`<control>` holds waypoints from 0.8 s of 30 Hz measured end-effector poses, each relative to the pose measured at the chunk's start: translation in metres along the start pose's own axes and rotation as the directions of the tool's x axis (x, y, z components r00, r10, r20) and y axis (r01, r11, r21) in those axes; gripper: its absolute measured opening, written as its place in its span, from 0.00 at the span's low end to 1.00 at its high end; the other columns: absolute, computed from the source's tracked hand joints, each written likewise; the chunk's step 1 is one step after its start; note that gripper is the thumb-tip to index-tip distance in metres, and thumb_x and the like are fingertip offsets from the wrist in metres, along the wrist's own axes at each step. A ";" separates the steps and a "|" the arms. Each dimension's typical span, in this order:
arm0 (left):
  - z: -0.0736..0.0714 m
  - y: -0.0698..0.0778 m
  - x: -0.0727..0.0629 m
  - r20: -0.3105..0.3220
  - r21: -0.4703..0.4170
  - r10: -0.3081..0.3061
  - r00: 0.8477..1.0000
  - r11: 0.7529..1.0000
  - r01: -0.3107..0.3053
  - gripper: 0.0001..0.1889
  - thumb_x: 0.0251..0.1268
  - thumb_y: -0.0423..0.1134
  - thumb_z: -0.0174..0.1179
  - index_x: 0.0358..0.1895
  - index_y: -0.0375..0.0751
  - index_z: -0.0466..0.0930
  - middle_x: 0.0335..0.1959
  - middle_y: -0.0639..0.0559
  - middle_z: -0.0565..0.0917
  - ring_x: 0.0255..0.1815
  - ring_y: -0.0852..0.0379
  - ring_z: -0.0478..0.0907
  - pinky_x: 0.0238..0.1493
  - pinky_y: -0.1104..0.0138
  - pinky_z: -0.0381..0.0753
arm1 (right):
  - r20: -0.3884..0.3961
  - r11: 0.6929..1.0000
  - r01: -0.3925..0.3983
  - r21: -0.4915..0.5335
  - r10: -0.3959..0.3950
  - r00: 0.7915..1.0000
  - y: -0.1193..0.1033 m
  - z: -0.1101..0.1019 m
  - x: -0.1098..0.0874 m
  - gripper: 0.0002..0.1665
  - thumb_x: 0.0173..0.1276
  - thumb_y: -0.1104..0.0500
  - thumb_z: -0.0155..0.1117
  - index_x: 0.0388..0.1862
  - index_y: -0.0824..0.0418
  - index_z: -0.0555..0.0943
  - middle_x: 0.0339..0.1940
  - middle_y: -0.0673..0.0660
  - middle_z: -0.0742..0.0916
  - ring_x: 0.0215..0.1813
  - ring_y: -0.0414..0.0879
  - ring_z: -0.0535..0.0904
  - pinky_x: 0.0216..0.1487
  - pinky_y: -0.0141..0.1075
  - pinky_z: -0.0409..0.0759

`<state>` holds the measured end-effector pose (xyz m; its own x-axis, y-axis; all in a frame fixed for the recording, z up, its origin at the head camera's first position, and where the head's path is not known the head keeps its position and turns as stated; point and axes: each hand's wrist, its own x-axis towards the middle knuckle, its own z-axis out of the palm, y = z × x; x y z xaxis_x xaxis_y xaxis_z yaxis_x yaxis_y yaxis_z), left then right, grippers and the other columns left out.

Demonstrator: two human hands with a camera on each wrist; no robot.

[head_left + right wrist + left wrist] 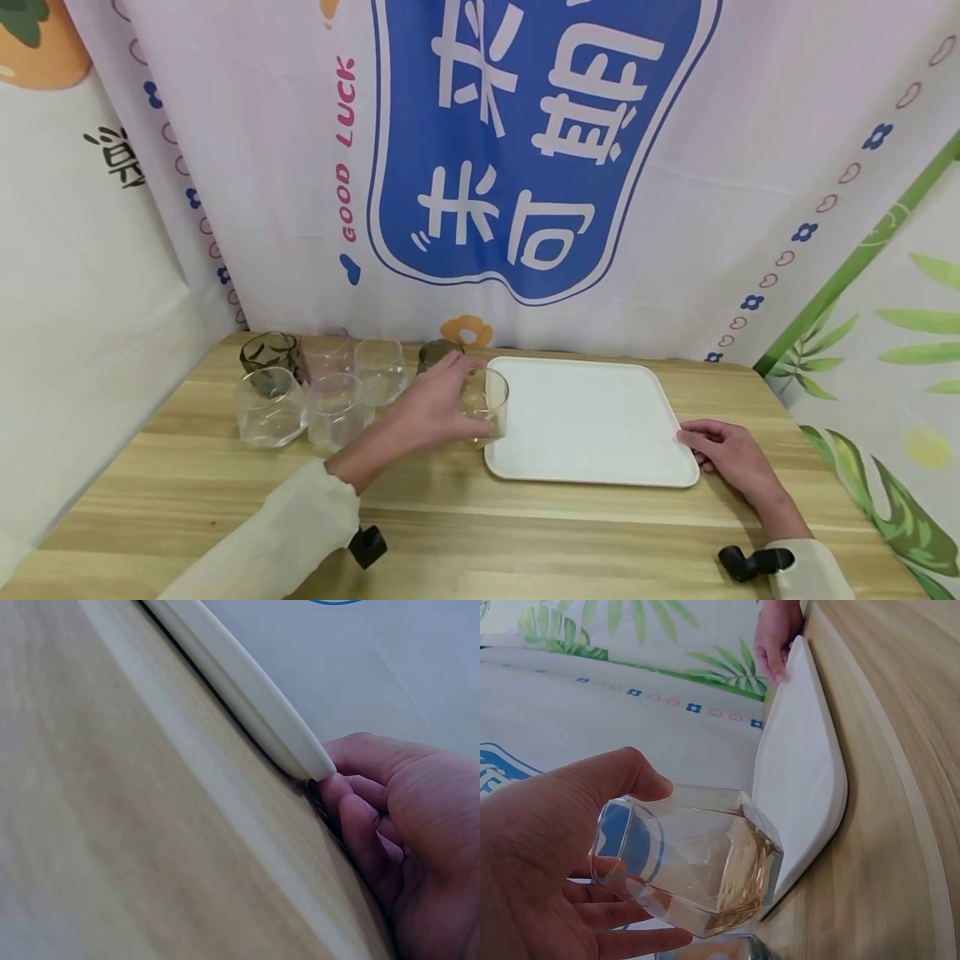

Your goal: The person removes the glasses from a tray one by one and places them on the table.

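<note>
My left hand (pixel 431 408) grips a clear, faintly amber drinking glass (pixel 495 400) by the left edge of a white rectangular tray (pixel 585 421). In the left wrist view the thumb lies along one side of the glass (pixel 697 859) and the fingers are round the other; its faceted base points toward the tray (pixel 799 765). At the tray's right edge, my right hand (pixel 731 458) holds the rim. The right wrist view shows fingertips (pixel 337 787) at the tray's corner, the fingers curled low beside the tabletop.
On the left of the wooden table (pixel 420 533) stand several glasses, among them a clear one (pixel 272 412), a pinkish one (pixel 330 354) and a dark one (pixel 266 354). Another dark glass (pixel 438 354) stands behind my left hand. A printed curtain (pixel 300 167) hangs along the back edge.
</note>
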<state>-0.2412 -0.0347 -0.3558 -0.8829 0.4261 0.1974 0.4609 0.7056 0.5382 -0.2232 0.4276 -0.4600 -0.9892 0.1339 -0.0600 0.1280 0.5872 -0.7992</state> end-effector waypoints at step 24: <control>-0.035 -0.040 -0.030 0.061 0.156 -0.001 0.998 0.988 -0.008 0.45 0.47 0.50 0.75 0.73 0.41 0.71 0.70 0.36 0.72 0.54 0.41 0.81 0.47 0.48 0.84 | 0.000 1.000 -0.010 -0.013 0.010 1.000 0.002 0.001 0.002 0.33 0.73 0.46 0.69 0.62 0.72 0.80 0.33 0.54 0.85 0.32 0.43 0.80 0.30 0.34 0.82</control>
<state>-0.2362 -0.0952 -0.3543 -0.8762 0.4589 0.1468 0.4768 0.7816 0.4023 -0.2246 0.4284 -0.4627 -0.9878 0.1400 -0.0676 0.1386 0.5963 -0.7907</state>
